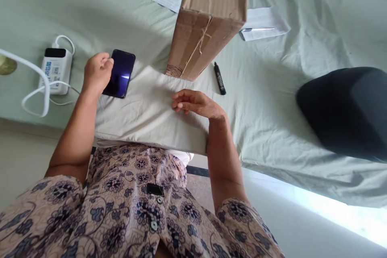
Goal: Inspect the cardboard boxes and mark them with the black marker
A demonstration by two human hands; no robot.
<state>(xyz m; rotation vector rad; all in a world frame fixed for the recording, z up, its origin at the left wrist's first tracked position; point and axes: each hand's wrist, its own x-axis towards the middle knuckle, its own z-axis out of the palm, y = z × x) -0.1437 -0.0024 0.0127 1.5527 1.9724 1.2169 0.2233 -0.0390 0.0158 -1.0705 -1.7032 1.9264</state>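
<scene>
My left hand (96,73) is curled at the left edge of a dark phone (119,73), with the thumb on the phone's upper corner. The phone lies screen up on a pale pillow (145,117) on the bed. My right hand (196,104) rests on the same pillow with its fingers loosely bent and nothing in them. It sits just below the near corner of a brown cardboard box (208,16) that stands on the bed.
A white power bank (55,69) with a looped white cable (36,88) lies at the left. Right of the box are a black marker (219,78), papers (263,23) and a pen (256,29). A dark cushion (347,109) sits far right on the green sheet (272,100).
</scene>
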